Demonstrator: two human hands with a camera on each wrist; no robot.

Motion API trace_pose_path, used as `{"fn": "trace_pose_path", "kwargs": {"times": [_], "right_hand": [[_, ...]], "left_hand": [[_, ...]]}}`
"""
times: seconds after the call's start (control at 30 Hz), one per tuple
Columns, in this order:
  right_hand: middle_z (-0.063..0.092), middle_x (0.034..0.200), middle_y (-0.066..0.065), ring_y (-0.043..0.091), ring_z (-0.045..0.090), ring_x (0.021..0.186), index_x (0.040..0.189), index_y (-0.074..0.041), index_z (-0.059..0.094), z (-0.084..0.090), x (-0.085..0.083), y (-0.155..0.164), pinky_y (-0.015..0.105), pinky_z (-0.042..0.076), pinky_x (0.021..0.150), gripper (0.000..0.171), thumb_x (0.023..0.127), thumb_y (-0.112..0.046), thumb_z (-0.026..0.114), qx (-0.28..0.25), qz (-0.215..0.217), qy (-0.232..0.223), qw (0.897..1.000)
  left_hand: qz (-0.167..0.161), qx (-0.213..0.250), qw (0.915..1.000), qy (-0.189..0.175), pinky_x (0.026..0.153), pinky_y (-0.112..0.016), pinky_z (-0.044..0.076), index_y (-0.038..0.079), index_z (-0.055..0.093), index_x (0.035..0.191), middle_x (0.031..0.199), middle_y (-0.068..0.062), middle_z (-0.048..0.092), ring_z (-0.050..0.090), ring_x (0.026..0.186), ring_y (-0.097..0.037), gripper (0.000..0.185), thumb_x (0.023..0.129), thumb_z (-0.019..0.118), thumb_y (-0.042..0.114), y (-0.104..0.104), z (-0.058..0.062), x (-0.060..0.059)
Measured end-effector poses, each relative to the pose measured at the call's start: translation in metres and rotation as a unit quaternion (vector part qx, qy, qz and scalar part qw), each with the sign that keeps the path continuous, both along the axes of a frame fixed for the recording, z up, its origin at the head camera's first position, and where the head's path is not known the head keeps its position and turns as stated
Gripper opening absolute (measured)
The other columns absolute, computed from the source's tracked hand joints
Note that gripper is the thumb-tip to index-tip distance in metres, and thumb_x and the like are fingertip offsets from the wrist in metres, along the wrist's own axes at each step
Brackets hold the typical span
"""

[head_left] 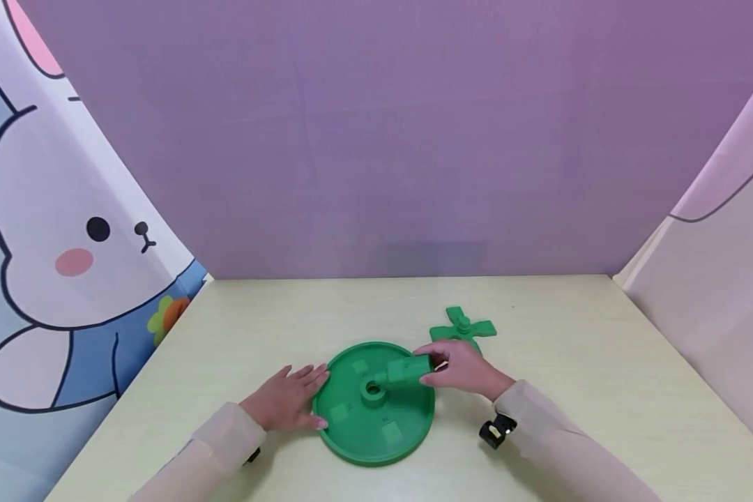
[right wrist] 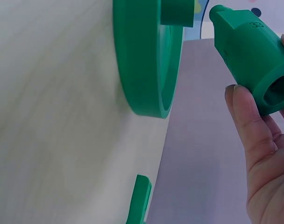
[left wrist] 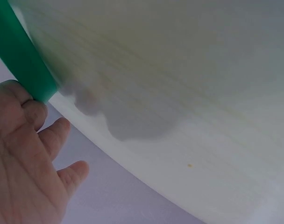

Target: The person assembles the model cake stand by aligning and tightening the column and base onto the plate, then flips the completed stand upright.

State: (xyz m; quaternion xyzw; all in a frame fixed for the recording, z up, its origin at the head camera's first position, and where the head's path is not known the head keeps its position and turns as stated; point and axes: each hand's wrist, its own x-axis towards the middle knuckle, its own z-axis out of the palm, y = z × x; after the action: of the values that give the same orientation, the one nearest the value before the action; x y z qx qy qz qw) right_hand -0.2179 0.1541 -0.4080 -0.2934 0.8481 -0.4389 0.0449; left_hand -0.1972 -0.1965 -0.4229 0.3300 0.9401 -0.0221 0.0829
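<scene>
A round green disc [head_left: 376, 418] with a raised hub [head_left: 373, 390] at its centre lies on the pale table [head_left: 577, 390]. My left hand [head_left: 291, 399] lies flat beside it, fingers straight and touching the disc's left rim [left wrist: 23, 60]. My right hand [head_left: 461, 368] grips a green cylindrical peg [head_left: 406, 371], tilted with its narrow end just above the hub. In the right wrist view the peg [right wrist: 254, 51] hangs close to the disc [right wrist: 146, 60] and hub [right wrist: 177, 11], apart from them. A green cross-shaped piece [head_left: 463, 328] lies behind my right hand.
A purple backdrop [head_left: 376, 139] closes the far edge of the table. A cartoon rabbit cloth [head_left: 63, 251] hangs on the left and a pale cloth [head_left: 715, 279] on the right. A small black wrist camera [head_left: 497, 429] sits by my right sleeve.
</scene>
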Motion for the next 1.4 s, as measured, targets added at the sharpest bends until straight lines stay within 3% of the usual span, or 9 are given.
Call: {"fn": "trace_pose_path", "kwargs": {"times": [0.33, 0.57, 1.0, 1.17, 1.4], "right_hand": [[0.067, 0.098, 0.007, 0.009, 0.062, 0.085, 0.118, 0.006, 0.065, 0.005, 0.001, -0.010, 0.021, 0.054, 0.073, 0.045, 0.080, -0.013, 0.076, 0.010, 0.015, 0.004, 1.000], [0.067, 0.098, 0.005, 0.010, 0.061, 0.084, 0.117, 0.001, 0.068, 0.009, 0.002, -0.016, 0.022, 0.053, 0.072, 0.042, 0.080, -0.016, 0.077, 0.040, 0.012, 0.023, 0.999], [0.067, 0.110, 0.014, 0.024, 0.065, 0.091, 0.123, 0.002, 0.064, 0.022, 0.005, -0.034, 0.023, 0.054, 0.073, 0.047, 0.080, -0.014, 0.076, 0.053, 0.009, 0.032, 0.998], [0.066, 0.114, 0.013, 0.022, 0.064, 0.093, 0.125, 0.000, 0.063, 0.023, 0.005, -0.041, 0.027, 0.055, 0.075, 0.047, 0.082, -0.015, 0.076, 0.044, -0.002, 0.032, 0.999], [0.067, 0.105, 0.009, 0.005, 0.054, 0.072, 0.124, 0.002, 0.064, 0.027, 0.005, -0.048, 0.022, 0.050, 0.065, 0.045, 0.083, -0.013, 0.076, 0.039, 0.012, 0.051, 0.998]], "left_hand": [[0.000, -0.001, 1.0000, 0.002, 0.107, -0.059, 0.034, -0.002, 0.042, 0.145, 0.151, -0.015, 0.041, 0.041, 0.136, -0.037, 0.085, 0.087, 0.058, 0.059, -0.001, 0.000, 0.002], [-0.004, 0.001, 1.0000, 0.009, 0.107, -0.059, 0.035, -0.002, 0.043, 0.144, 0.151, -0.015, 0.042, 0.042, 0.136, -0.037, 0.084, 0.087, 0.058, 0.059, -0.002, 0.001, 0.002], [-0.013, -0.008, 0.9996, 0.025, 0.108, -0.057, 0.034, -0.001, 0.044, 0.144, 0.150, -0.014, 0.042, 0.042, 0.136, -0.033, 0.085, 0.087, 0.056, 0.062, 0.000, 0.003, 0.001], [-0.017, -0.020, 0.9989, 0.040, 0.108, -0.056, 0.034, 0.000, 0.045, 0.143, 0.150, -0.014, 0.044, 0.040, 0.138, -0.032, 0.085, 0.087, 0.056, 0.062, 0.000, 0.002, 0.000], [-0.026, -0.009, 0.9992, 0.029, 0.109, -0.057, 0.031, -0.003, 0.045, 0.142, 0.151, -0.016, 0.041, 0.037, 0.140, -0.032, 0.086, 0.086, 0.059, 0.060, 0.000, 0.004, -0.001]]}}
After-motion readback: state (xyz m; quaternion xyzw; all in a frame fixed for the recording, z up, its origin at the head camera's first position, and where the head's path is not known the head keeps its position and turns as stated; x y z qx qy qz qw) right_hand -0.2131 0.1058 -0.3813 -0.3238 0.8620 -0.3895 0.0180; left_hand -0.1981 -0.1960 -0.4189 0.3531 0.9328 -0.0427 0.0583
